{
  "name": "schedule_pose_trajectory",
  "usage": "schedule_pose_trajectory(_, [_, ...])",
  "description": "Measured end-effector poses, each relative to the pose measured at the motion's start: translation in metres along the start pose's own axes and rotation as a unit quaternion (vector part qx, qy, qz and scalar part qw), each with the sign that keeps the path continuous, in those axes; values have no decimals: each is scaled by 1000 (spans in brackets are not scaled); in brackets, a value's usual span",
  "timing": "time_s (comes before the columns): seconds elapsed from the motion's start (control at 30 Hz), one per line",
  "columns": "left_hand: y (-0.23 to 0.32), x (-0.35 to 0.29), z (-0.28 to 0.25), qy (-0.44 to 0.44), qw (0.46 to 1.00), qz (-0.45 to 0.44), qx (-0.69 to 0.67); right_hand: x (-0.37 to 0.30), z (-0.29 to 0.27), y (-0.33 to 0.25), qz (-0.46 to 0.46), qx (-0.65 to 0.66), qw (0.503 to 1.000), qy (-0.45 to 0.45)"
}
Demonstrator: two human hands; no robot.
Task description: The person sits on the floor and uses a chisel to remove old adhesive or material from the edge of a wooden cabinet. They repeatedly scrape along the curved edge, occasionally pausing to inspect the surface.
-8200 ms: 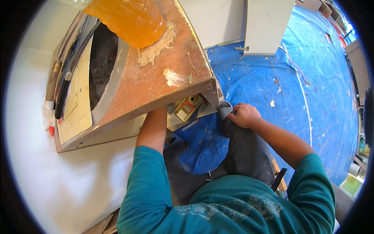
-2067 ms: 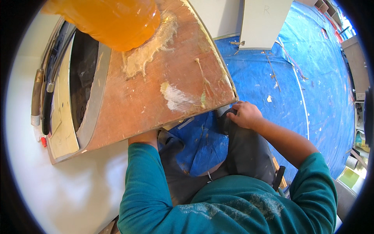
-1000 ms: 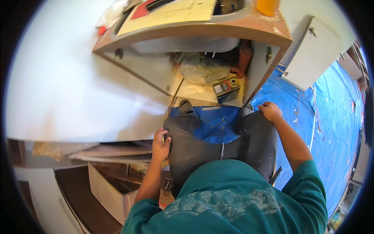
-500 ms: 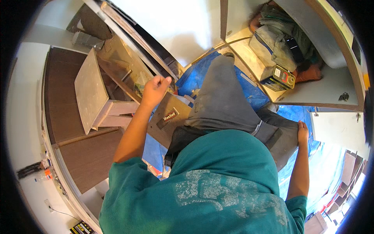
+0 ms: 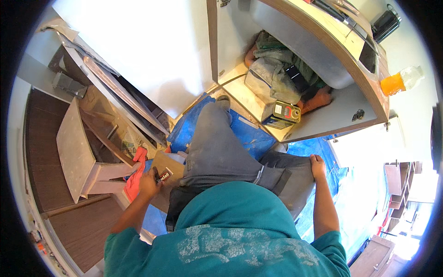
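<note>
Down at the person's left side, the left hand reaches to a small oblong item on a brown panel, beside the left thigh. The item has a dark reddish-brown face with pale lettering and a light edge, and it sits at a slant. Its near end meets the fingers; they are dark and partly hidden there, so I cannot tell whether they grip it or just touch it. Crumpled red cloth lies just beside that hand, between it and a pale wooden frame.

Over on the other knee, the right hand rests against the grey trousers, fingers close together; how far they curl is unclear. Ahead, a yellow-and-black can stands inside an open cabinet.
</note>
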State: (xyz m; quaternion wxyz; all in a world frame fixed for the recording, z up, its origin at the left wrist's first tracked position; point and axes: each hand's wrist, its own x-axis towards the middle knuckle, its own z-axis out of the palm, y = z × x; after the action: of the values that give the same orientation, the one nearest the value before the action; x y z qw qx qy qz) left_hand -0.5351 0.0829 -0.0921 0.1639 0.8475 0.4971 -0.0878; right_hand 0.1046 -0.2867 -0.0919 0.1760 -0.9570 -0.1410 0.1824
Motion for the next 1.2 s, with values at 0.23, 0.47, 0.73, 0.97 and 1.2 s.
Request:
schedule_pose_trajectory(0.23, [-1, 3, 16, -43, 975, -140, -168, 2, 0, 8, -14, -20, 1000, 19])
schedule_pose_trajectory(0.47, [13, -16, 12, 17, 996, -65, -65, -4, -3, 4, 6, -8, 1000, 4])
schedule_pose_trajectory(0.73, [2, -8, 34, 28, 973, -132, -185, -3, 0, 12, 1, -8, 1000, 28])
schedule_pose_trajectory(0.97, [-30, -4, 54, -6, 966, -79, -245, -10, -7, -3, 15, 9, 1000, -2])
schedule_pose_trajectory(1.2, [-5, -14, 44, 32, 985, -73, -154, -9, -7, 2, 16, 4, 1000, 2])
